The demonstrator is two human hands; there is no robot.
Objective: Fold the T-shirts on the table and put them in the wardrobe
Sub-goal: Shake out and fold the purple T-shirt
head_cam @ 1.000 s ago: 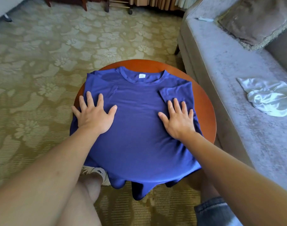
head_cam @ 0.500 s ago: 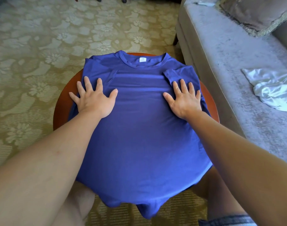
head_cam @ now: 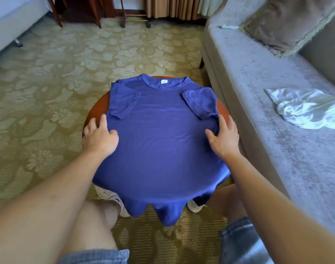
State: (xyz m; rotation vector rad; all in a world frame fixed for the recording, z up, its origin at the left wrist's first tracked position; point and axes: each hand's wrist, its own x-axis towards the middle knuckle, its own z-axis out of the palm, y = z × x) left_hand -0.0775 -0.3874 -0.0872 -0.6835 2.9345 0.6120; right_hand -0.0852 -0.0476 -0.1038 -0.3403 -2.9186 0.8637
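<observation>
Head view: a blue T-shirt lies spread over a small round tabletop, collar at the far side and both short sleeves turned in over the chest. Its hem spills off the near edge above the knees. I have the left hand at the shirt's left border and the right hand at its right border. Each has its fingers loosely straight along the cloth's edge and its thumb lying on top. Neither is pinching anything that I can see, though I cannot tell whether any fingertips tuck beneath the fabric.

The risk, as I judge it, is the overhang. The shirt is wider and longer than the tabletop, and the thin, smooth cloth could slide toward the lap once the sides are lifted. That would drag the turned-in sleeves open and skew the fold. Bringing one side across faster than the other would likely leave a crooked crease.

A grey sofa stands just beside the tabletop on the right, carrying a crumpled white cloth and a fringed cushion. It leaves the right elbow little room. White shoes show under the hanging hem. Patterned carpet runs to dark wooden furniture legs and a wheeled rack at the far wall. No wardrobe is in view.
</observation>
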